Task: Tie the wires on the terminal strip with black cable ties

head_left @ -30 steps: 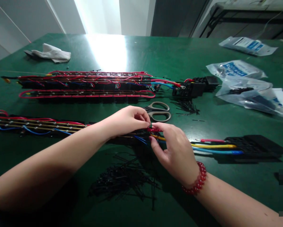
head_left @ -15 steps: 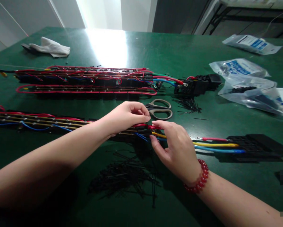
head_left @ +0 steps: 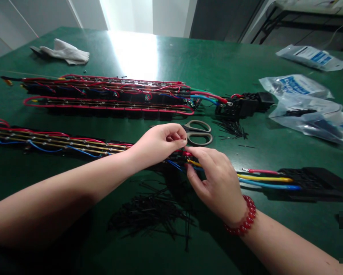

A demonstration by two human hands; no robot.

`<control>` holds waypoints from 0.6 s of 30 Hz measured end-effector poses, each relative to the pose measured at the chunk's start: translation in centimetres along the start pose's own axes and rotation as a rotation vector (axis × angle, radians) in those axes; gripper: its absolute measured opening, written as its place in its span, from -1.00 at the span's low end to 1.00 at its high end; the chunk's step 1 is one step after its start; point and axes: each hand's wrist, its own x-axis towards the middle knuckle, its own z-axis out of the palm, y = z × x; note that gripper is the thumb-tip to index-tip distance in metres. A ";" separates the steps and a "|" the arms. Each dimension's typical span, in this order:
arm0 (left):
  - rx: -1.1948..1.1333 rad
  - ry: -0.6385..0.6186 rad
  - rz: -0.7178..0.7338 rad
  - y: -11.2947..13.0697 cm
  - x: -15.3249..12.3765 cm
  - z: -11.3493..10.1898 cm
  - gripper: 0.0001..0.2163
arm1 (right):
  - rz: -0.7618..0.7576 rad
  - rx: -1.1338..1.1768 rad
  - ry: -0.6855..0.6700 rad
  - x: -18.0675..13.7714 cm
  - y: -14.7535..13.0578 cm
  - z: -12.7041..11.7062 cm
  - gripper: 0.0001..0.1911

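My left hand (head_left: 158, 143) is curled, its fingertips pinching the red wires at the right end of the near wired strip (head_left: 54, 141). My right hand (head_left: 214, 179), with a red bead bracelet at the wrist, meets it from the right and pinches the same wire bundle where red, yellow and blue wires (head_left: 263, 178) run off to a black connector block (head_left: 311, 181). A loose pile of black cable ties (head_left: 148, 214) lies just below both hands. What sits between the fingertips is too small to make out.
Grey-handled scissors (head_left: 198, 133) lie just behind my hands. Two more wired strips (head_left: 105, 95) lie further back, ending at a black relay block (head_left: 243, 105). Cut tie ends (head_left: 231, 130), plastic bags (head_left: 300, 99) at right, a white cloth (head_left: 64, 51) far left.
The view has shifted slightly; both hands stay pinched on the wire bundle, fingers working closer together at the same spot.
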 end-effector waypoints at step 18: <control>-0.021 0.001 0.004 0.0 0.0 -0.2 -0.93 | -0.018 0.002 0.004 0.1 0.1 -0.1 -0.70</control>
